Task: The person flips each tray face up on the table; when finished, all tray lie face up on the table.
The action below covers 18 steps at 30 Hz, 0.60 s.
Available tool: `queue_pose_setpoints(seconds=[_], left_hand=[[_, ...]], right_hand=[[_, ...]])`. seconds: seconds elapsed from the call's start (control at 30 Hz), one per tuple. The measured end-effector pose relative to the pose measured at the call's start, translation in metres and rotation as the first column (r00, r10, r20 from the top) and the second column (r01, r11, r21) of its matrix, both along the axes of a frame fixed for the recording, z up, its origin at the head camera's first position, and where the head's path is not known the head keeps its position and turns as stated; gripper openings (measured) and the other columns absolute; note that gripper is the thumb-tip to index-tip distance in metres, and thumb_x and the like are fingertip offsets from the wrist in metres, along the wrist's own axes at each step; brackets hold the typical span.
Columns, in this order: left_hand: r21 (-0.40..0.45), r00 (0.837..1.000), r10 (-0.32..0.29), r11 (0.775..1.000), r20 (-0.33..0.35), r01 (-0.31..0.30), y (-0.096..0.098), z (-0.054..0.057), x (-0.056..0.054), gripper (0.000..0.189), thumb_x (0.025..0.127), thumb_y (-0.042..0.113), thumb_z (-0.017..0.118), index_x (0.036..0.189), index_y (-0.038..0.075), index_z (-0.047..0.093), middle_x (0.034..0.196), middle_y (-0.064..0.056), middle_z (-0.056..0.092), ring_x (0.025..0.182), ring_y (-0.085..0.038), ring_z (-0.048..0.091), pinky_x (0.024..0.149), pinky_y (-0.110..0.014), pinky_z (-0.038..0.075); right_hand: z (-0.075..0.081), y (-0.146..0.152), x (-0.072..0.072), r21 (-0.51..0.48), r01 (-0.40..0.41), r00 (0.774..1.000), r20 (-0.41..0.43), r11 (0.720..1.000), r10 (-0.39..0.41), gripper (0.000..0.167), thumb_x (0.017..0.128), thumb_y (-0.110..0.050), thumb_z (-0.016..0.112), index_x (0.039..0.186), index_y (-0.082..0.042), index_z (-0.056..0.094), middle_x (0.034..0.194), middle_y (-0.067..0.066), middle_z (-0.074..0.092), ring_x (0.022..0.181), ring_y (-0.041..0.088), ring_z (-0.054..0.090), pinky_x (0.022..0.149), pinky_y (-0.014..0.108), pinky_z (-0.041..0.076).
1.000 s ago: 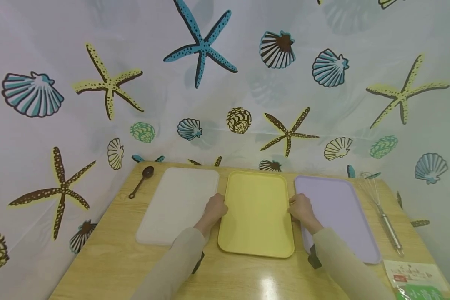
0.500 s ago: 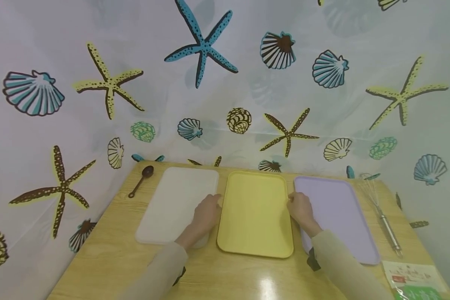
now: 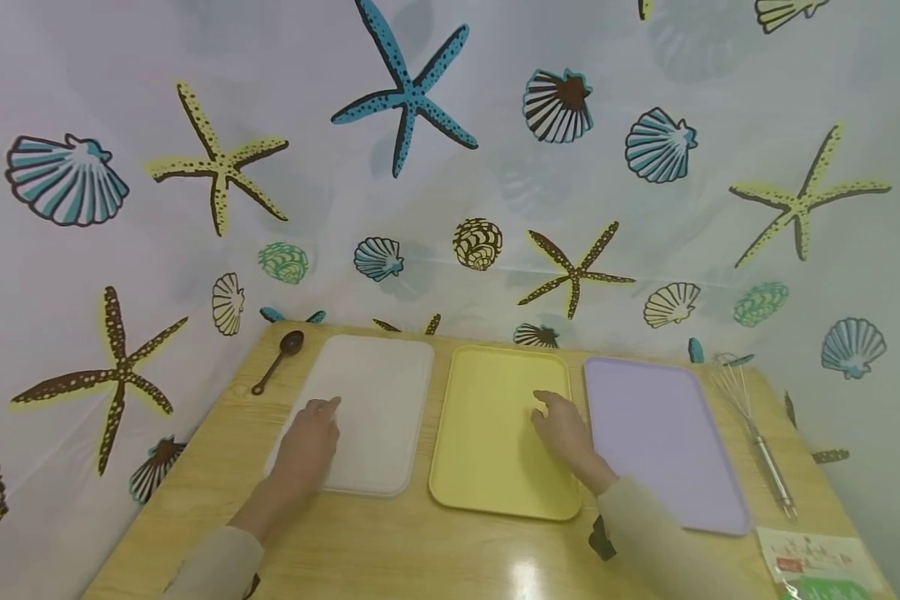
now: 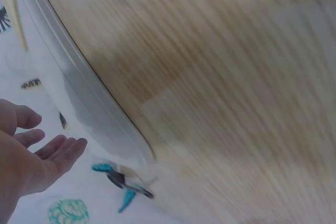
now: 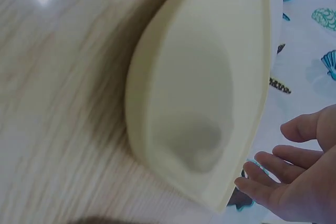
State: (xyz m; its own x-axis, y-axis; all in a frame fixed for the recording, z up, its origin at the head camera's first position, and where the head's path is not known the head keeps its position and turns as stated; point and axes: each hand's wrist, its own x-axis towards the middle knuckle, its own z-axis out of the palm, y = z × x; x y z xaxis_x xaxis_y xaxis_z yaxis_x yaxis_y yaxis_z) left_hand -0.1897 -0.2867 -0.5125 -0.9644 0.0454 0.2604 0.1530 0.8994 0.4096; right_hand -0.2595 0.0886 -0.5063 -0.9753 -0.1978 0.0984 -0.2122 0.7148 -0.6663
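Observation:
My left hand (image 3: 307,442) hovers over the left part of the white tray (image 3: 382,400), its fingers loosely bent and holding nothing. In the left wrist view that hand (image 4: 42,153) is beside the tray's edge (image 4: 100,108). Above the right half of the yellow tray (image 3: 487,450) is my right hand (image 3: 566,429), fingers relaxed, with nothing in them. The right wrist view has the same hand (image 5: 294,171) apart from the yellow tray (image 5: 194,77). To the right lies a purple tray (image 3: 660,442).
A dark brown spoon (image 3: 279,362) lies at the table's back left. On the right are a metal whisk (image 3: 757,442) and a white and green packet (image 3: 817,562). A patterned curtain (image 3: 450,167) hangs behind the wooden table (image 3: 390,542).
Both hands have left the yellow tray's sides. The left moved left over the white tray; the right moved left over the yellow one. The trays look unmoved.

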Motion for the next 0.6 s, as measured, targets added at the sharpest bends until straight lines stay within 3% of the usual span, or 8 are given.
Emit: queue_pose_setpoints(seconds=[0.2, 0.27, 0.33, 0.43, 0.53, 0.6], left_hand=[[0.037, 0.998, 0.04, 0.998, 0.043, -0.042, -0.038, -0.004, -0.001, 0.041, 0.098, 0.003, 0.042, 0.134, -0.016, 0.041, 0.127, -0.038, 0.048, 0.115, -0.054, 0.047, 0.092, -0.06, 0.046], [0.042, 0.996, 0.05, 0.998, 0.076, -0.053, -0.043, -0.003, -0.002, 0.043, 0.099, 0.006, 0.043, 0.136, -0.016, 0.038, 0.13, -0.038, 0.045, 0.118, -0.055, 0.043, 0.095, -0.063, 0.042], [0.032, 0.994, 0.054, 0.998, 0.093, -0.057, -0.047, -0.001, -0.003, 0.045, 0.1, 0.009, 0.044, 0.136, -0.017, 0.037, 0.131, -0.039, 0.044, 0.119, -0.056, 0.042, 0.098, -0.063, 0.039], [0.021, 0.993, 0.043, 0.999, 0.112, -0.045, -0.049, 0.002, -0.002, 0.048, 0.1, 0.013, 0.046, 0.136, -0.018, 0.036, 0.132, -0.04, 0.043, 0.12, -0.056, 0.041, 0.1, -0.063, 0.036], [0.021, 0.991, 0.033, 0.999, 0.127, -0.036, -0.051, 0.004, -0.002, 0.05, 0.101, 0.015, 0.046, 0.136, -0.019, 0.035, 0.133, -0.041, 0.041, 0.121, -0.056, 0.04, 0.102, -0.063, 0.034], [0.03, 0.989, 0.028, 0.999, 0.144, -0.033, -0.053, 0.003, -0.004, 0.052, 0.102, 0.017, 0.045, 0.137, -0.019, 0.034, 0.134, -0.041, 0.04, 0.123, -0.056, 0.038, 0.103, -0.063, 0.033]], right_hand=[[-0.002, -0.03, 0.005, -0.069, -0.085, 0.996, -0.005, 0.994, 0.085, 0.04, 0.095, -0.003, 0.054, 0.131, 0.012, 0.049, 0.118, 0.028, 0.06, 0.036, 0.004, 0.029, 0.035, 0.013, 0.029], [-0.002, -0.043, 0.006, -0.069, -0.106, 0.994, -0.001, 0.992, 0.106, 0.041, 0.095, -0.005, 0.053, 0.133, 0.011, 0.048, 0.106, 0.025, 0.065, 0.036, 0.004, 0.029, 0.035, 0.013, 0.029], [-0.002, -0.058, 0.007, -0.065, -0.125, 0.992, -0.005, 0.99, 0.125, 0.042, 0.096, -0.006, 0.054, 0.134, 0.01, 0.047, 0.082, 0.016, 0.066, 0.036, 0.004, 0.029, 0.035, 0.013, 0.029], [-0.003, -0.078, 0.008, -0.044, -0.168, 0.986, -0.009, 0.985, 0.168, 0.045, 0.096, -0.007, 0.054, 0.136, 0.01, 0.045, 0.053, 0.001, 0.049, 0.034, 0.003, 0.028, 0.035, 0.014, 0.029], [-0.004, -0.097, 0.01, -0.013, -0.208, 0.978, -0.026, 0.978, 0.208, 0.046, 0.095, -0.006, 0.053, 0.137, 0.011, 0.044, 0.057, 0.001, 0.049, 0.035, 0.003, 0.028, 0.041, 0.015, 0.036], [-0.006, -0.108, 0.012, 0.018, -0.218, 0.975, -0.03, 0.976, 0.219, 0.047, 0.095, -0.007, 0.054, 0.137, 0.01, 0.043, 0.074, 0.008, 0.06, 0.038, 0.004, 0.032, 0.051, 0.017, 0.044]])
